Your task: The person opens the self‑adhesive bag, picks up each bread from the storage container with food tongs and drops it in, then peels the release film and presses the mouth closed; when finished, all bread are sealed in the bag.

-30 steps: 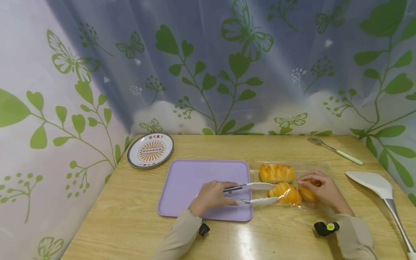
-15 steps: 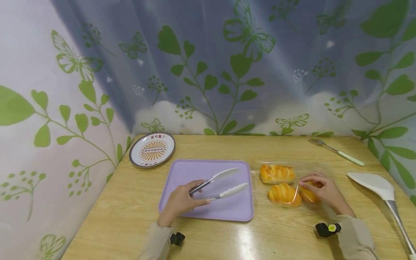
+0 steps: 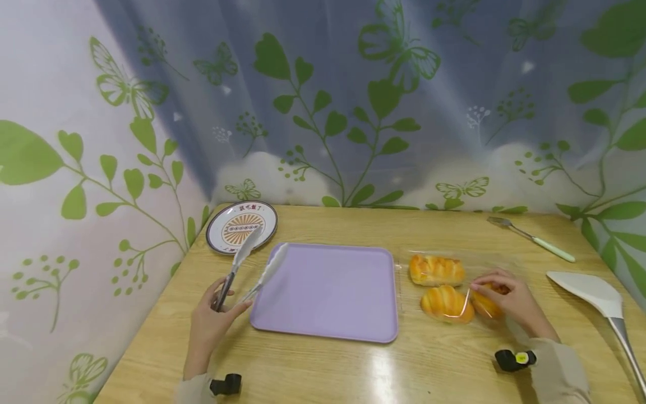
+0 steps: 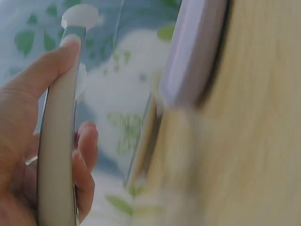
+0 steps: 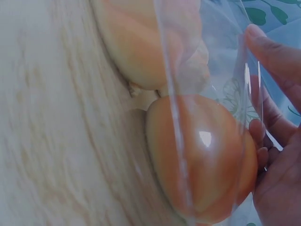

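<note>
- Left hand (image 3: 209,325) grips tongs (image 3: 243,251): white scalloped tips spread apart, at purple tray's (image 3: 325,292) left edge from here.
- Right hand (image 3: 510,297) pinches clear, glossy plastic (image 5: 225,52).
- Three breads (image 3: 436,270): golden, plump, under plastic, right of tray.

the counter (image 3: 303,365) is faced in pale wood grain, smooth and glossy. the tray (image 3: 323,292) is seen as smooth, near-matt plastic. the tongs (image 3: 244,251) are tipped with matt white, plastic-like heads; shiny metal is noted along the handle edges. the smooth bun (image 5: 202,155) is covered by clear, glossy film (image 5: 223,59). a glossy finish is noted on the plate (image 3: 218,225), metal on the fork tines (image 3: 499,221), matt white on the spatula (image 3: 598,294). the curtain (image 3: 323,168) is read as folded cloth.
</note>
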Demonstrator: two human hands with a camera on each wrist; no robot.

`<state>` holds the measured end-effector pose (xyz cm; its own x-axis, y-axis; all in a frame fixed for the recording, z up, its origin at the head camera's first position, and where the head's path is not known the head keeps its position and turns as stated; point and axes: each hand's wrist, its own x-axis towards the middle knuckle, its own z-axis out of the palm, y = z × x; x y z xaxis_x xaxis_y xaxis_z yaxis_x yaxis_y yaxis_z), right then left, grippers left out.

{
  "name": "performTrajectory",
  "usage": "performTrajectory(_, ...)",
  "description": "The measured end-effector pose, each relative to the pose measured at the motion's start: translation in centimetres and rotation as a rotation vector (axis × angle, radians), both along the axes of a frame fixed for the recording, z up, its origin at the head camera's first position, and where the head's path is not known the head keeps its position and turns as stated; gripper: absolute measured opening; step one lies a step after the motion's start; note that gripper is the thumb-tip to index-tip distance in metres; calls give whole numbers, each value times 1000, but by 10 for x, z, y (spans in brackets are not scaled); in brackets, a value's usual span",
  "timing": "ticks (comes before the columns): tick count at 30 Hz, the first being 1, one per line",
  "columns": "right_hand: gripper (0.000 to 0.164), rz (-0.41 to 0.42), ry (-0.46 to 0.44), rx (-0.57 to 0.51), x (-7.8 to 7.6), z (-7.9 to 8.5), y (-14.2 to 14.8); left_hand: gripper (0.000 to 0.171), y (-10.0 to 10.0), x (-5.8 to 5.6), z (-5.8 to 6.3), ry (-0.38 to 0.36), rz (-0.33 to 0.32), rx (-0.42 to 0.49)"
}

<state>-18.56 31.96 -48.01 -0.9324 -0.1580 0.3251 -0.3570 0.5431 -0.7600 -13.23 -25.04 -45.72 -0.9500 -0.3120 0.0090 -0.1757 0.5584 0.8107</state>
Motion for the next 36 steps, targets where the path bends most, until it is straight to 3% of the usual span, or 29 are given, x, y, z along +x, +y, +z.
performTrajectory(6,11,-17,-7,-4,1,-1,2,91,-31,16,-12,-75,194,-91)
performTrajectory(10,11,-23,2,11,1,0,2,101,-45,25,-19,-162,243,-126)
performTrajectory(18,11,-21,17,9,1,1,1,108,-61,28,-19,-260,203,-127)
performTrajectory(27,11,-32,34,24,0,0,2,116,-68,17,-15,-309,157,-157)
performTrajectory(36,23,-108,-74,59,0,8,3,100,-65,10,-11,-247,119,-256)
